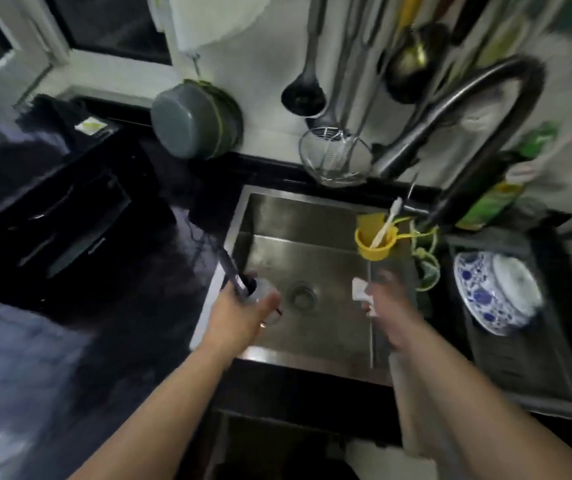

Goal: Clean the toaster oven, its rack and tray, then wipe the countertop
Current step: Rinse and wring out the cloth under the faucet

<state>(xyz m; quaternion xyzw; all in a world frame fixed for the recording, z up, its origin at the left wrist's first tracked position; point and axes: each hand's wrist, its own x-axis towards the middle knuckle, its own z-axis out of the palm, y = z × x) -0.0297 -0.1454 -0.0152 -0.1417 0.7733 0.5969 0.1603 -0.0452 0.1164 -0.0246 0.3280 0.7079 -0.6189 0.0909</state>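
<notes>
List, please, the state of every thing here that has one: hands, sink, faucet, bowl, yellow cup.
left hand: holds a dark tool over the sink
right hand: pinches a small white piece
sink: basin bare, no standing water
faucet: no stream visible
blue-and-white bowl: tilted in the rack
yellow cup: holds a white utensil

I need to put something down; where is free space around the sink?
Free: sink floor around the drain, and dark counter between sink and toaster oven. Crowded: right side, with yellow cup and blue bowl.

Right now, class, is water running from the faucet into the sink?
No. The faucet arcs over the sink, but no stream shows beneath its spout and the basin floor looks undisturbed.
</notes>
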